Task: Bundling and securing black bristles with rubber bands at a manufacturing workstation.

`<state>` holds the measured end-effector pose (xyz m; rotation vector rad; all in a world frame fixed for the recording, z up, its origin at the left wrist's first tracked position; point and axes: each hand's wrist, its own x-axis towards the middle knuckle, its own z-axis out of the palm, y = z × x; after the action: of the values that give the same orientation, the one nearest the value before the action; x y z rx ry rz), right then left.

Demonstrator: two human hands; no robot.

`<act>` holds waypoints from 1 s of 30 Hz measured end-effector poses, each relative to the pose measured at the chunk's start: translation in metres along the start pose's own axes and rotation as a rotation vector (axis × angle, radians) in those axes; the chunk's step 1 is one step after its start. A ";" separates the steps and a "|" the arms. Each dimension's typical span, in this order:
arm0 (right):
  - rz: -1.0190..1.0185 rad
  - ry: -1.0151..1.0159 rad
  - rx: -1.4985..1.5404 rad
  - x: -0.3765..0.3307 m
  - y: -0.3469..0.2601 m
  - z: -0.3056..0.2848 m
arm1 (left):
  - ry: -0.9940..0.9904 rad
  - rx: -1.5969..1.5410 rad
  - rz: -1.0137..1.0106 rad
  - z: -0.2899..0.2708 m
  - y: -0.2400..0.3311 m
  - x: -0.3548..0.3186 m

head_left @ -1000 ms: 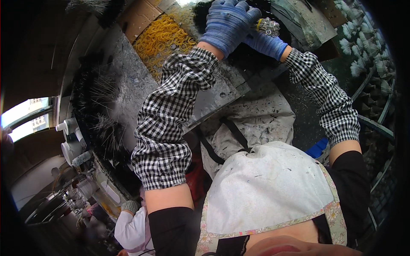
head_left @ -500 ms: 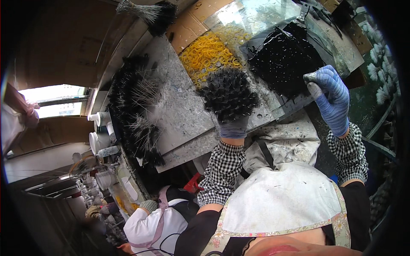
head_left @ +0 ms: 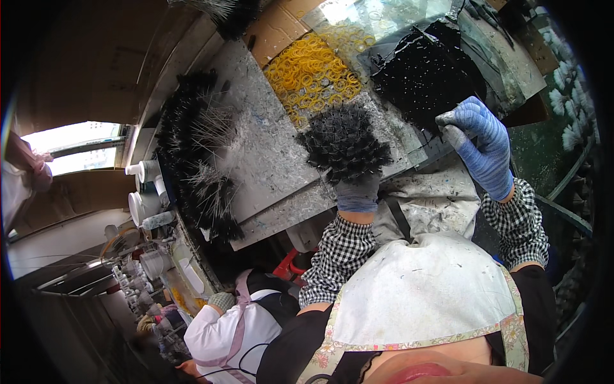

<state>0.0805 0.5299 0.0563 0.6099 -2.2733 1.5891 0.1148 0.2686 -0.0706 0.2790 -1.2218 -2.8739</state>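
Observation:
A round bunch of black, spiky tufts (head_left: pixel 345 144) faces up at the front of the work table. My left hand (head_left: pixel 357 195), in a greyish-blue glove, grips it from below; the tufts hide the fingers. My right hand (head_left: pixel 483 144) wears a blue knit glove with dirty grey fingertips. Its thumb and forefinger are closed in a pinch to the right of the bunch, apart from it. Whatever they hold, if anything, is too small to make out. Just beyond those fingertips lies a glossy black patch with white specks (head_left: pixel 428 80).
Many yellow rings (head_left: pixel 313 67) lie loose beyond the bunch. Black tufts with thin wire stems (head_left: pixel 185 141) line the table's left side, and another wired bunch (head_left: pixel 233 19) lies at the far left. A co-worker in a white sleeve (head_left: pixel 214 329) sits at lower left.
My right hand has moved slightly left, closer to the bunch, its pinch still closed. The bunch stays in my left hand, tilted a little differently. The whole view has shifted slightly.

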 end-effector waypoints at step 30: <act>0.119 -0.357 0.225 0.044 0.028 0.023 | -0.276 0.390 -0.011 0.075 0.098 0.069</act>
<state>0.0287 0.5089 0.0463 0.8926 -2.4337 1.9455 0.0286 0.2487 0.0399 -0.1184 -1.8304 -2.7268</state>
